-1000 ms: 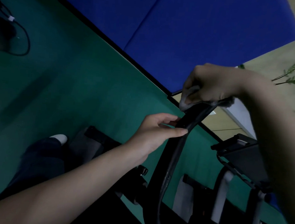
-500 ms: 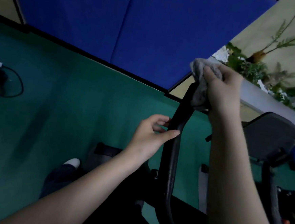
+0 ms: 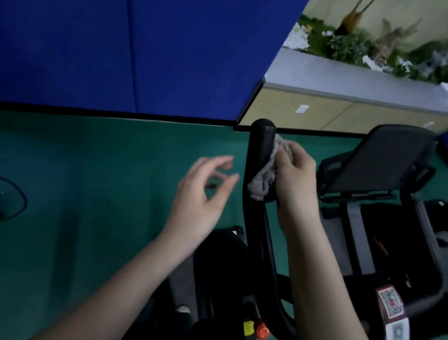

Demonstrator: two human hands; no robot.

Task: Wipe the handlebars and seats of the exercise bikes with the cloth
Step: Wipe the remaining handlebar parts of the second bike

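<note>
My right grip (image 3: 294,180) pinches the cloth (image 3: 263,181) against the bar (image 3: 261,146), by its far end; left grip (image 3: 202,195) spread, just left, not touching. Cloth seems soft and light: best wrapped round the stiff bar.

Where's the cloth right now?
In the head view, just right of centre: the cloth is bunched in the right hand, pressed against the right side of the upright black handlebar, a little below its rounded tip.

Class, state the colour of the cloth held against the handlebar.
The cloth is grey; head view.
</note>
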